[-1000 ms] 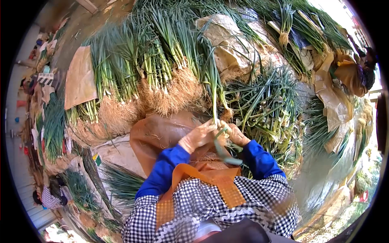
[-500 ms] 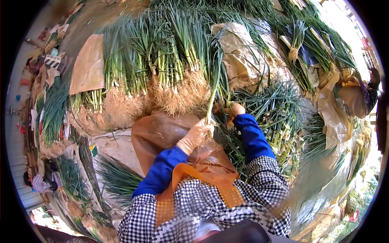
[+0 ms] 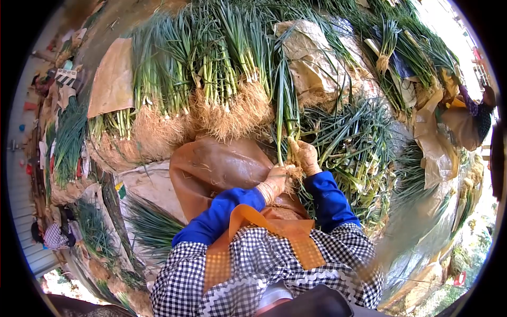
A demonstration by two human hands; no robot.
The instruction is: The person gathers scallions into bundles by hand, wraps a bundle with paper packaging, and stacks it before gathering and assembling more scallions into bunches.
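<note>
My left hand (image 3: 274, 179) is closed round the root end of a long green-leaved stalk (image 3: 280, 140), above the brown apron over my lap. Close beside it, to the right, my right hand (image 3: 304, 154) grips the lower white part of another stalk (image 3: 290, 119), whose pale roots hang between the two hands. The leaves of both stalks point away from me. Just left of them lie thick bundles of stalks (image 3: 214, 79) with bushy tan roots (image 3: 232, 113). A loose heap of green leaves (image 3: 354, 142) is right of my right hand.
A brown sheet (image 3: 112, 79) covers part of the bundles at the left. Wrinkled tan sacking (image 3: 306, 58) lies ahead. Another bunch of greens (image 3: 153, 224) rests by my left elbow. One person (image 3: 57, 235) is at the far left, another (image 3: 478, 116) at the far right.
My right hand reached forward to the stalks, then came back beside my left hand with a stalk in it. The strip of leaf that hung below my hands is gone from them.
</note>
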